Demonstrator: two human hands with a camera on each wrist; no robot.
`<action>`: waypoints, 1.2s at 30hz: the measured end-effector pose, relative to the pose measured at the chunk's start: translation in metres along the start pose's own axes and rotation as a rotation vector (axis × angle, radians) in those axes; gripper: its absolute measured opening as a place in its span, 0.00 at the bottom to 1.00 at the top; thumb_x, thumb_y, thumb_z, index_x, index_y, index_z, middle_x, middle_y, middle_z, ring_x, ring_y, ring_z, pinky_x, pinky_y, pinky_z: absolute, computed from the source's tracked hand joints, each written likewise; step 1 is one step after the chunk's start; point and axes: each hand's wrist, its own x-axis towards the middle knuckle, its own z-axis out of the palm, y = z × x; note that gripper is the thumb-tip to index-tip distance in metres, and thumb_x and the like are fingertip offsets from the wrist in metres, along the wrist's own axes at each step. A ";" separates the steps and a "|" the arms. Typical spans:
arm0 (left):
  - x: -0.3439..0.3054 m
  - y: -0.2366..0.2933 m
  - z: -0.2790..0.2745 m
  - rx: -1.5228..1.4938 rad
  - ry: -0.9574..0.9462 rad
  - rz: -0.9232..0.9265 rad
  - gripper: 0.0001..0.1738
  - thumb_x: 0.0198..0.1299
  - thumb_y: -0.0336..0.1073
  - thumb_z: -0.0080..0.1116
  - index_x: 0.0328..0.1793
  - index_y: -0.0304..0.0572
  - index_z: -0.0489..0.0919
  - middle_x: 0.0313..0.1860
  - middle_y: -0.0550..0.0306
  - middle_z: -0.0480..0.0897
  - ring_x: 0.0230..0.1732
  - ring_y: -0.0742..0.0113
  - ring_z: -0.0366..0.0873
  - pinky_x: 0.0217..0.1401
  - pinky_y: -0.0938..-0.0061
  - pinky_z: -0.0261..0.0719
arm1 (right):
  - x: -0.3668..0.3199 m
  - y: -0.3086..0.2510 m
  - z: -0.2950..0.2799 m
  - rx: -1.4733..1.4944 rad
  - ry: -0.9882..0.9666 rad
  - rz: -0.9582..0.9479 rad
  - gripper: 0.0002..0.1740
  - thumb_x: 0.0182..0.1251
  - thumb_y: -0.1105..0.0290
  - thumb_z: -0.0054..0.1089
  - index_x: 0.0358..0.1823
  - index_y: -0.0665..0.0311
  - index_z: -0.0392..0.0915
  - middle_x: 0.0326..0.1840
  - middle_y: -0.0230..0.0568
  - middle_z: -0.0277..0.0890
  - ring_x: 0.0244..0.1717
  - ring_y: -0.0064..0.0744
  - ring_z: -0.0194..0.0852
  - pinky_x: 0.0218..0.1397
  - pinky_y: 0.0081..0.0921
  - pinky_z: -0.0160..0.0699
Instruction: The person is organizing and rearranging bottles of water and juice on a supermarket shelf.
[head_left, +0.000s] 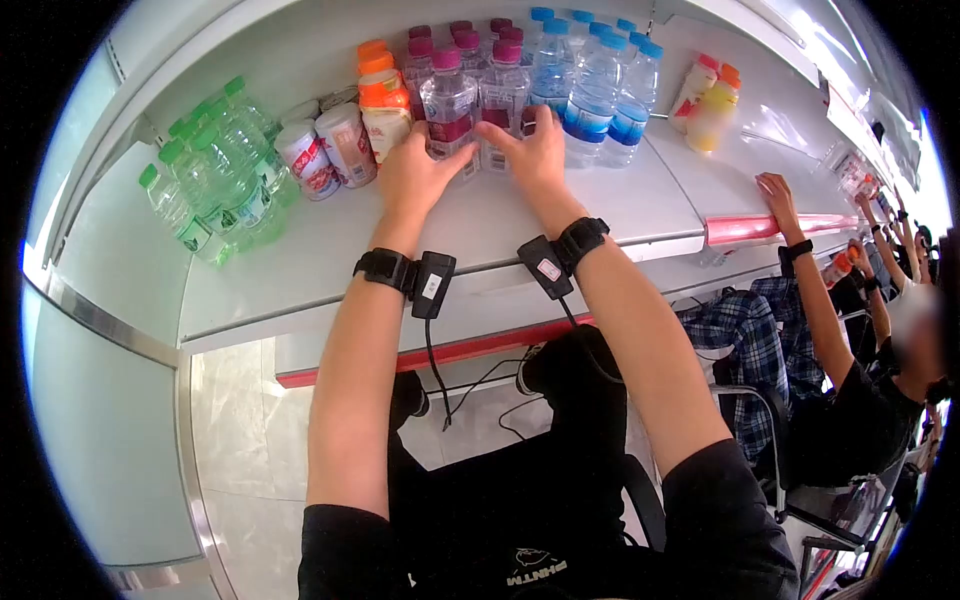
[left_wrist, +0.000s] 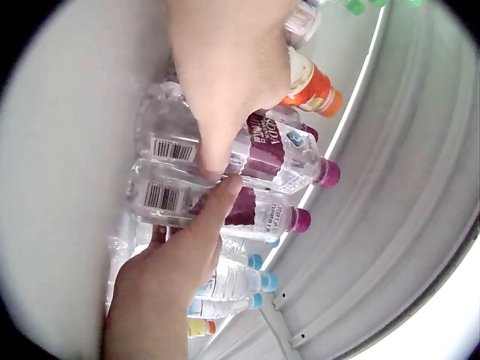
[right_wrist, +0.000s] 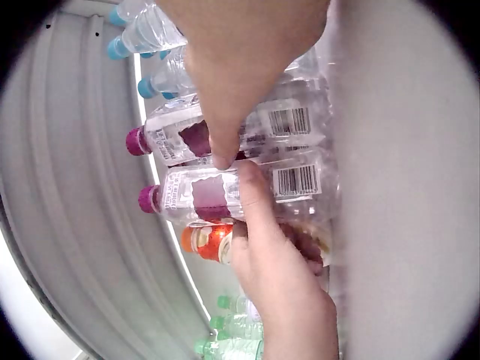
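Two clear soda-water bottles with purple caps stand upright side by side at the front of their group on the shelf (head_left: 330, 240). My left hand (head_left: 415, 180) grips the left soda-water bottle (head_left: 450, 98), its thumb across the front and its fingers round the outer side. The right soda-water bottle (head_left: 504, 92) is held the same way by my right hand (head_left: 538, 160). In the left wrist view, both thumbs nearly meet over the seam between the bottles, near the barcodes (left_wrist: 172, 150). Purple labels show beside the thumbs. More purple-capped bottles (head_left: 465, 40) stand behind.
Blue-capped water bottles (head_left: 592, 90) stand right of the hands. To the left are an orange-capped bottle (head_left: 385, 95), cans (head_left: 345, 145) and green bottles (head_left: 235, 185). A yellow drink bottle (head_left: 712, 112) stands farther right. Another person's arm (head_left: 815, 290) reaches along the shelf's right part.
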 end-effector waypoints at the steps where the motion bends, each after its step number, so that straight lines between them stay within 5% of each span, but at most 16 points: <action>1: -0.001 0.001 0.000 0.002 0.002 -0.002 0.39 0.48 0.71 0.65 0.48 0.42 0.79 0.40 0.48 0.87 0.43 0.46 0.85 0.44 0.57 0.81 | 0.000 0.001 0.001 0.002 -0.002 -0.001 0.45 0.41 0.42 0.81 0.47 0.75 0.73 0.49 0.58 0.74 0.51 0.56 0.73 0.56 0.42 0.74; 3: -0.003 0.004 -0.004 -0.097 0.033 0.007 0.38 0.50 0.70 0.64 0.49 0.41 0.78 0.39 0.47 0.86 0.44 0.45 0.85 0.45 0.57 0.81 | 0.000 0.000 0.000 0.014 0.028 0.003 0.42 0.44 0.45 0.80 0.49 0.75 0.74 0.48 0.57 0.77 0.49 0.49 0.76 0.53 0.39 0.75; 12: 0.001 -0.014 0.016 -0.137 0.107 0.086 0.33 0.55 0.59 0.62 0.54 0.38 0.73 0.52 0.40 0.81 0.45 0.39 0.82 0.43 0.52 0.79 | 0.001 0.005 0.002 0.323 -0.042 -0.001 0.36 0.47 0.65 0.65 0.57 0.75 0.64 0.51 0.58 0.73 0.54 0.50 0.73 0.60 0.39 0.71; 22: 0.000 -0.004 0.007 -0.192 0.209 0.240 0.29 0.52 0.59 0.68 0.44 0.42 0.73 0.36 0.47 0.82 0.38 0.42 0.82 0.38 0.54 0.79 | 0.000 -0.002 -0.001 0.281 -0.008 0.018 0.37 0.46 0.62 0.67 0.57 0.73 0.66 0.50 0.55 0.72 0.53 0.48 0.71 0.60 0.38 0.70; 24: -0.001 -0.003 0.004 -0.243 -0.012 0.099 0.28 0.51 0.56 0.68 0.44 0.43 0.73 0.35 0.46 0.82 0.39 0.41 0.82 0.39 0.54 0.79 | 0.001 0.001 0.001 0.164 -0.050 0.014 0.34 0.48 0.61 0.66 0.55 0.72 0.69 0.51 0.53 0.72 0.52 0.46 0.71 0.59 0.38 0.69; 30: -0.001 -0.003 0.009 -0.235 0.101 0.128 0.30 0.48 0.50 0.70 0.49 0.41 0.70 0.41 0.42 0.83 0.44 0.39 0.82 0.43 0.51 0.79 | 0.000 0.002 -0.005 0.619 -0.225 0.187 0.30 0.56 0.62 0.58 0.58 0.72 0.68 0.49 0.53 0.76 0.51 0.43 0.74 0.59 0.33 0.69; 36: -0.002 0.001 0.006 -0.206 0.073 0.073 0.33 0.47 0.47 0.71 0.54 0.40 0.67 0.47 0.43 0.82 0.48 0.40 0.81 0.47 0.52 0.79 | -0.007 -0.002 -0.012 0.363 -0.204 0.132 0.31 0.56 0.65 0.55 0.61 0.70 0.67 0.50 0.52 0.76 0.52 0.44 0.74 0.60 0.33 0.70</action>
